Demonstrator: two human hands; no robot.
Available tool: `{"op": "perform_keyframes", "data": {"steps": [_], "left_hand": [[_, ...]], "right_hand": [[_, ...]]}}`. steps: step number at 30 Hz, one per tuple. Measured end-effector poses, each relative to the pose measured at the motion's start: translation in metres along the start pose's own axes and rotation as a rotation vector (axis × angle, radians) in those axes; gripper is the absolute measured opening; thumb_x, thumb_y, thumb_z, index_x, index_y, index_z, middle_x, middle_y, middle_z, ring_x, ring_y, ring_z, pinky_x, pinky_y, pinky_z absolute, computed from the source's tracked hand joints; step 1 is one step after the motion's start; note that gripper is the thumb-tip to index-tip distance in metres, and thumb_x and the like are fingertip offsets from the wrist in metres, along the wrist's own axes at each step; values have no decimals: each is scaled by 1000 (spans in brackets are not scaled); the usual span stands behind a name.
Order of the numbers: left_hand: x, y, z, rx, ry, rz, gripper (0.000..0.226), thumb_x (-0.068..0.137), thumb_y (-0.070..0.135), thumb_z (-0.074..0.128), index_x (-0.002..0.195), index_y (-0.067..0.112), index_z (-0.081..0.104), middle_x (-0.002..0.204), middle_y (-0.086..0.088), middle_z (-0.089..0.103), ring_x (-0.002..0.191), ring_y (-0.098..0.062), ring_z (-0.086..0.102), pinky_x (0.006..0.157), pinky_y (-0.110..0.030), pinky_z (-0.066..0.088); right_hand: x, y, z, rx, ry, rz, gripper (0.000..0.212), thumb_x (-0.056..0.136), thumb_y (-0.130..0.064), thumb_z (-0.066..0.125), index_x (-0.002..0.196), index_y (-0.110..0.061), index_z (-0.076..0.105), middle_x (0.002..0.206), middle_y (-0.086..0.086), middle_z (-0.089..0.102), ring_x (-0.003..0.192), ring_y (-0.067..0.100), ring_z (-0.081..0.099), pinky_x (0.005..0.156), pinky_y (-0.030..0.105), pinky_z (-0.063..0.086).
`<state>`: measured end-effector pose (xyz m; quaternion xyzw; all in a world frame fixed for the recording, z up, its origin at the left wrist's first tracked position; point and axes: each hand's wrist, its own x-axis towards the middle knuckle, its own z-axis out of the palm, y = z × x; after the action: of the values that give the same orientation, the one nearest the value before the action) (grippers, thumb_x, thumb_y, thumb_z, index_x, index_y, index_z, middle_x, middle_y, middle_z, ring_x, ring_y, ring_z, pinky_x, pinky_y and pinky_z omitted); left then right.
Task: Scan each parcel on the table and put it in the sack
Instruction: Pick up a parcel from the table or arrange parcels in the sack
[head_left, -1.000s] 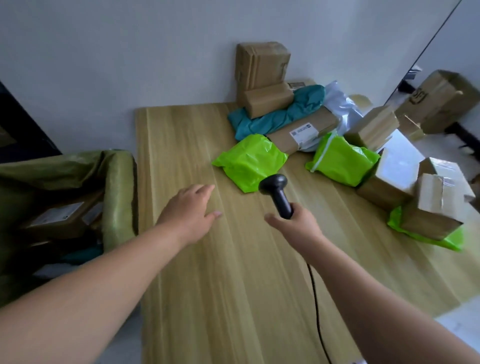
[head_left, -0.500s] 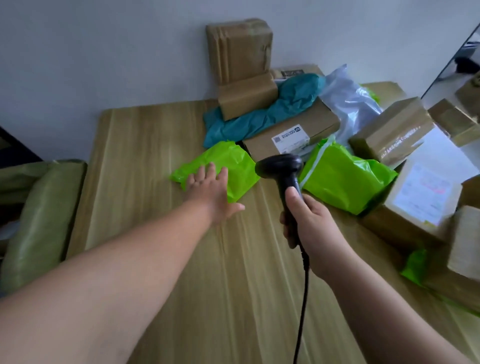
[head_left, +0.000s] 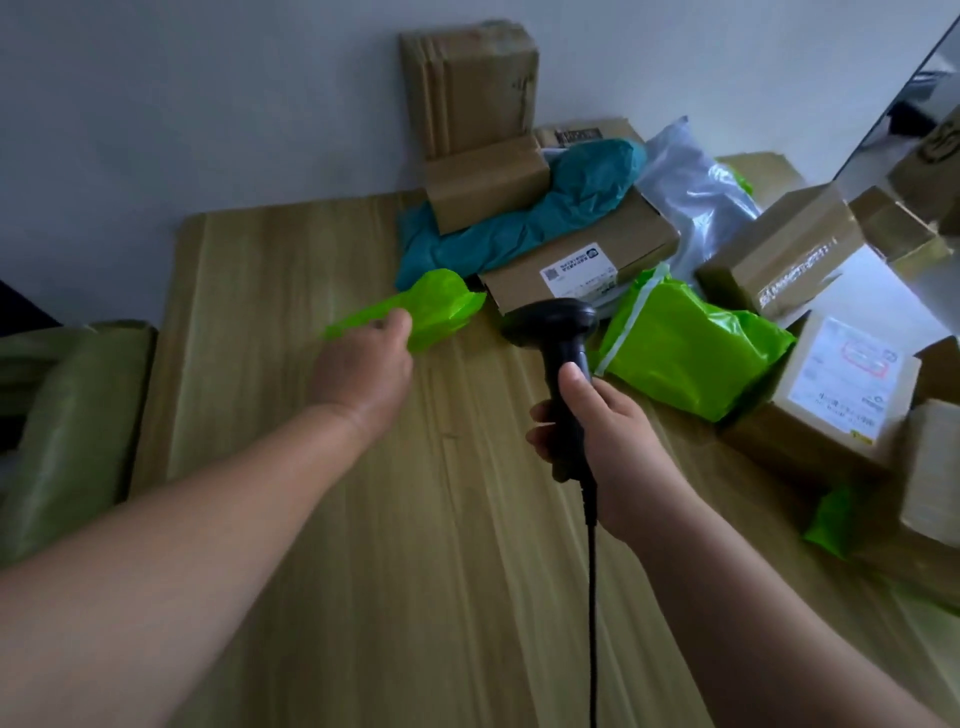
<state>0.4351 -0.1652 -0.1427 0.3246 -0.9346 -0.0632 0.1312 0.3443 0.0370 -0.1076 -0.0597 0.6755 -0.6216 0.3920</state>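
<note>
My left hand (head_left: 366, 366) grips the near edge of a small bright green poly-bag parcel (head_left: 434, 306) and tilts it up off the wooden table (head_left: 291, 322). My right hand (head_left: 597, 431) holds a black corded barcode scanner (head_left: 556, 332) upright, its head just right of that parcel. A second green parcel (head_left: 691, 348) lies right of the scanner. Behind are a flat labelled cardboard box (head_left: 582, 260), a teal bag (head_left: 524, 223) and stacked brown boxes (head_left: 472, 98). The olive-green sack (head_left: 67, 415) stands off the table's left edge.
More cardboard boxes (head_left: 784, 249) and a labelled box (head_left: 841, 395) crowd the table's right side, with a clear plastic bag (head_left: 696, 197) behind. The scanner cable (head_left: 592, 613) runs down toward me. A grey wall backs the table.
My left hand went from resting flat on the green parcel to gripping its edge and lifting it, so the parcel now looks folded and tilted. The scanner moved little.
</note>
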Motion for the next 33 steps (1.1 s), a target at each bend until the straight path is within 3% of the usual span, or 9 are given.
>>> {"op": "perform_keyframes", "data": {"steps": [2, 4, 8, 11, 14, 19, 25, 29, 33], "left_hand": [[-10, -13, -26, -154, 135, -101, 10, 90, 10, 48, 96, 3, 52, 79, -28, 61, 72, -47, 57, 55, -36, 25], [-24, -27, -51, -352, 169, -257, 10, 91, 12, 50, 93, 3, 55, 81, -26, 61, 76, -42, 57, 58, -36, 27], [-62, -57, -94, -960, 47, -640, 20, 92, 8, 53, 73, 11, 55, 76, -10, 60, 75, -21, 54, 64, -33, 44], [-93, -81, -124, -1172, -21, -741, 21, 94, 4, 51, 77, 13, 59, 82, -7, 64, 84, -22, 59, 75, -36, 50], [-117, -105, -152, -1245, -3, -761, 25, 95, 1, 48, 75, 13, 56, 79, -7, 62, 85, -25, 59, 78, -41, 51], [-145, -143, -193, -1350, 74, -780, 26, 97, 1, 44, 76, 13, 53, 79, -9, 60, 68, -21, 58, 74, -40, 50], [-164, -170, -230, -1330, 193, -800, 27, 96, 1, 46, 72, 13, 51, 75, -8, 57, 78, -26, 56, 82, -46, 49], [-170, -181, -242, -1341, 248, -803, 27, 96, 1, 46, 73, 13, 52, 74, -8, 57, 68, -22, 54, 73, -40, 49], [-175, -189, -247, -1319, 292, -800, 27, 95, 1, 47, 72, 13, 53, 74, -7, 57, 77, -24, 56, 75, -40, 48]], "right_hand": [[-15, -8, 12, 12, 8, -18, 24, 101, -35, 52, 96, -13, 58, 77, 4, 65, 54, 15, 59, 44, 26, 40], [-37, -15, 26, 11, 24, -52, 26, 101, -36, 52, 91, -12, 56, 76, 5, 62, 49, 16, 52, 44, 29, 37], [-92, -31, 60, 82, 16, -29, 43, 97, -57, 48, 91, -16, 60, 64, 2, 60, 44, 16, 46, 44, 26, 33], [-132, -41, 85, 63, -40, 5, 55, 93, -66, 46, 102, -14, 63, 62, 1, 60, 43, 16, 46, 44, 25, 34], [-167, -48, 110, 44, -109, 16, 57, 92, -66, 48, 111, -14, 62, 62, 1, 59, 44, 15, 46, 45, 25, 35], [-215, -53, 143, 32, -246, 39, 41, 95, -56, 51, 101, -16, 60, 65, 3, 60, 48, 19, 53, 51, 29, 35], [-251, -51, 173, -18, -246, 52, 65, 88, -73, 46, 100, -12, 65, 61, 3, 54, 42, 15, 43, 47, 25, 39], [-265, -52, 185, -92, -266, 46, 64, 90, -71, 45, 98, -10, 64, 59, 2, 54, 41, 14, 43, 48, 25, 40], [-270, -58, 192, -106, -277, 62, 64, 91, -70, 44, 98, -10, 63, 59, 2, 54, 41, 14, 43, 47, 25, 40]]}}
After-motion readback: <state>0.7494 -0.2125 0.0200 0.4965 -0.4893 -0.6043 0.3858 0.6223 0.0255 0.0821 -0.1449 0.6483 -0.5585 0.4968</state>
